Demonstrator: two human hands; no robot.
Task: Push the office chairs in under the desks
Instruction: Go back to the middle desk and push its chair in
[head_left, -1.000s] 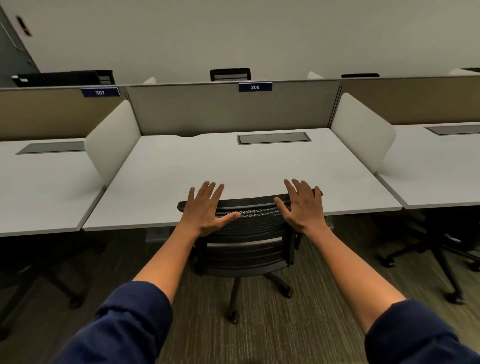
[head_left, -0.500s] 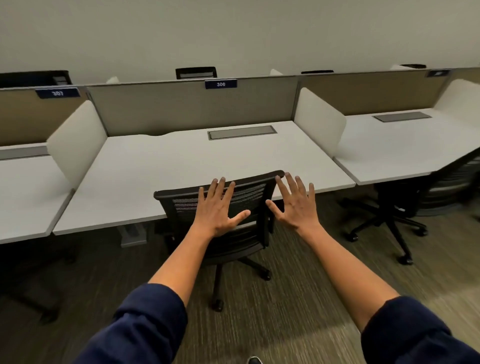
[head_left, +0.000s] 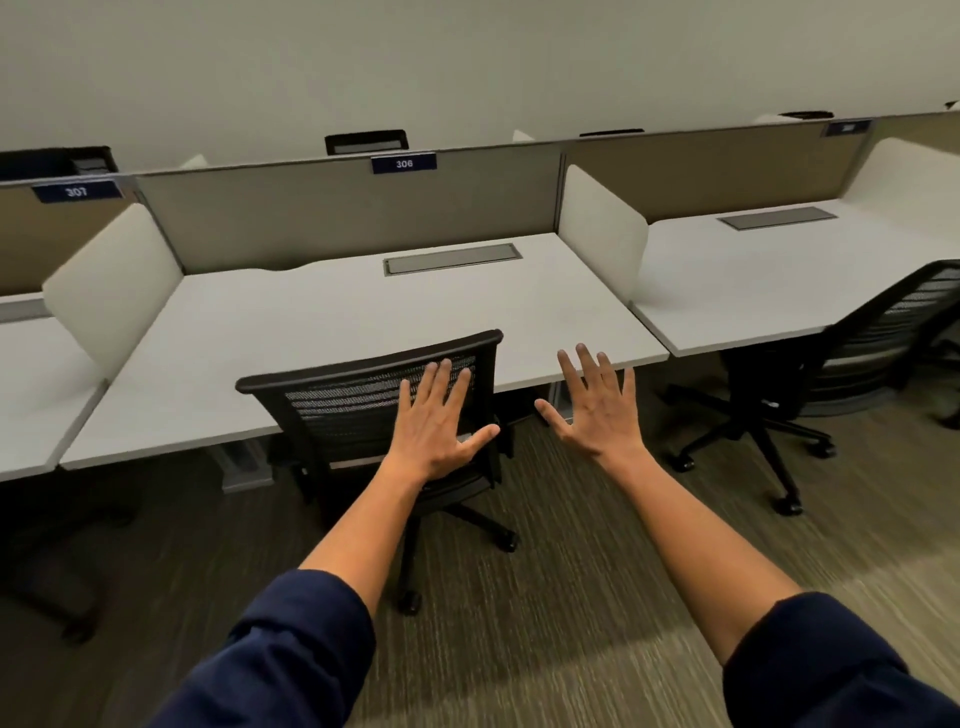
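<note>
Left hand (head_left: 434, 421) spread flat before the chair (head_left: 363, 410) back, right hand (head_left: 597, 405) spread, holding nothing, beside it, desk (head_left: 322, 332) beyond both

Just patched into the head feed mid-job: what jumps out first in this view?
Two bare hands fill the centre, fingers spread: the left hand lies over the mesh back of the black chair tucked at desk 306, while the right hand hangs in the air beside it, touching nothing. At the right edge a second black chair stands angled at the neighbouring desk, not pushed in.
</note>
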